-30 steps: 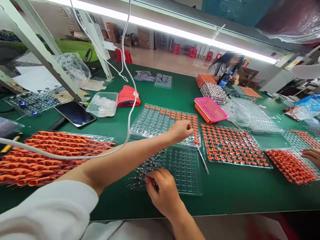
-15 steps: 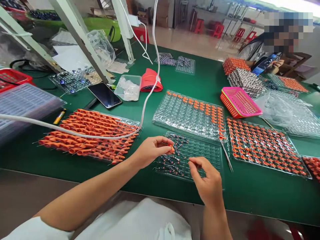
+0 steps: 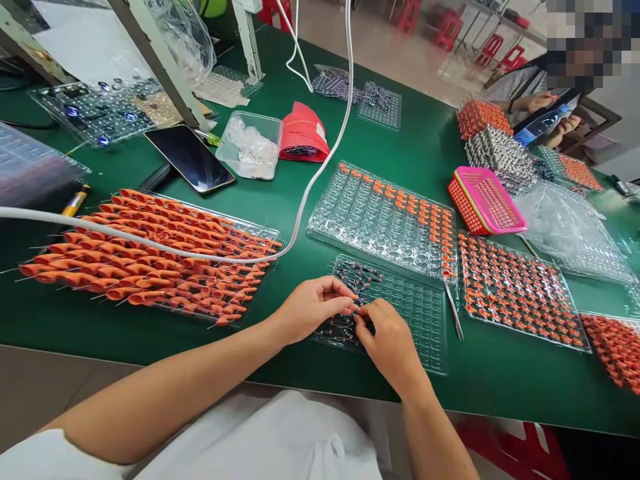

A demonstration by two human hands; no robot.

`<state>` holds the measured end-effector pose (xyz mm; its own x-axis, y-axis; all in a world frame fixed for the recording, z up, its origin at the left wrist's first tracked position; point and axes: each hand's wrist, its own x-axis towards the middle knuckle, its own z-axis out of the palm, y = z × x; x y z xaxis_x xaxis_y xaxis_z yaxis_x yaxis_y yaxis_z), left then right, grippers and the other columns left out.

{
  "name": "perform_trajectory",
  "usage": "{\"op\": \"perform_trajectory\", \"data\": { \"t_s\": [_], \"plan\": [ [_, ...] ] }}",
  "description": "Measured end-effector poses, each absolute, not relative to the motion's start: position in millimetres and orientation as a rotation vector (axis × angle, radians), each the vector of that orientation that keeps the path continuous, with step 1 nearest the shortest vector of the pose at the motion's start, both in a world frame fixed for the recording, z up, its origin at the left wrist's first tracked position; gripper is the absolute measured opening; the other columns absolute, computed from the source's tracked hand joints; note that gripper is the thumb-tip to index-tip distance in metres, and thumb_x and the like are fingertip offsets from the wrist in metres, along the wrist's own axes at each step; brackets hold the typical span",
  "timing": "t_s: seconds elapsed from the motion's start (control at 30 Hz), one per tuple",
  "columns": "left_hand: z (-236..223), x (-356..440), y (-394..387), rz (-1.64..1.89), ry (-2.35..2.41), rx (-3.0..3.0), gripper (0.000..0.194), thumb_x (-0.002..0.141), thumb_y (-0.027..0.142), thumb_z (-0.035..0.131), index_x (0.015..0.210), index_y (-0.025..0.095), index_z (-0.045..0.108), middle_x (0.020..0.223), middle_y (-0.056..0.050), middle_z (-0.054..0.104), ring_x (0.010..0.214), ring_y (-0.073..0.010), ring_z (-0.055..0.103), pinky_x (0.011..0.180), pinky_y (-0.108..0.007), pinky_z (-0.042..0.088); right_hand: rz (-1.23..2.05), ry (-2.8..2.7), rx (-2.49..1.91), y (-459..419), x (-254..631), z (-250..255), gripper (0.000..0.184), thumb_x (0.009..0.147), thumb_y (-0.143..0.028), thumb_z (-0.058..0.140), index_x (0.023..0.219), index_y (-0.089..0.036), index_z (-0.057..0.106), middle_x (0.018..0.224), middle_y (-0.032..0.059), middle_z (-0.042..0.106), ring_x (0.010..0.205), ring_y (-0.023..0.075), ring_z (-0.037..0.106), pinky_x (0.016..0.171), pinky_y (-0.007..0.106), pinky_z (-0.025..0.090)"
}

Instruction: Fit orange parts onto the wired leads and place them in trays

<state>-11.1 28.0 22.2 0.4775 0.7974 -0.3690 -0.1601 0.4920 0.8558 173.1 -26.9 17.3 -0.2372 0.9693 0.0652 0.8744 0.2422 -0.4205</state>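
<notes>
My left hand (image 3: 315,308) is closed in a pinch on a small orange piece (image 3: 356,297), mostly hidden by the fingertips. Close against it, my right hand (image 3: 389,335) has thumb and forefinger pinched together; what lies between them is too small to make out. Both hands are over a clear blister tray (image 3: 410,313), whose left part carries several thin dark pieces with orange tips (image 3: 357,272). Just behind it lies another clear tray (image 3: 370,220), with small orange pieces (image 3: 400,199) in its far and right cells.
A tray of orange tubular pieces (image 3: 150,250) lies left, crossed by a white cable (image 3: 200,257). Tweezers (image 3: 454,310) and a filled tray (image 3: 520,293) are at right. Behind are a phone (image 3: 193,158), a plastic box (image 3: 250,143) and a pink basket (image 3: 487,197). A person sits far right.
My right hand has moved left and up from the tray to meet my left hand, and their fingertips now come together. The view has shifted slightly.
</notes>
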Motion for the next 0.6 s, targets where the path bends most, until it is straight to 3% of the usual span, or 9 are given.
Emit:
{"op": "perform_trajectory", "data": {
  "t_s": [0.23,0.6],
  "plan": [
    [25.1,-11.6,29.2,0.758,0.874,0.803,0.028,0.073,0.026,0.074,0.095,0.014,0.061,0.091,-0.002,0.068,0.081,-0.0136,0.068,0.083,-0.029,0.055,0.452,-2.161,-1.621,-24.1,173.2,18.5,0.013,0.088,-0.013,0.051,0.081,-0.019,0.059,0.079,0.0036,0.057,0.077,0.0178,0.054,0.068,0.030,0.044],
    [24.8,-11.7,28.9,0.728,0.851,0.857,0.024,0.075,0.029,0.074,0.090,0.015,0.062,0.090,-0.003,0.071,0.094,-0.0198,0.070,0.088,-0.032,0.054,0.512,-1.848,-1.486,-46.6,175.7,35.9,0.008,0.093,-0.016,0.052,0.093,-0.022,0.056,0.080,-0.0002,0.062,0.072,0.0133,0.060,0.069,0.028,0.049]
  ]
}}
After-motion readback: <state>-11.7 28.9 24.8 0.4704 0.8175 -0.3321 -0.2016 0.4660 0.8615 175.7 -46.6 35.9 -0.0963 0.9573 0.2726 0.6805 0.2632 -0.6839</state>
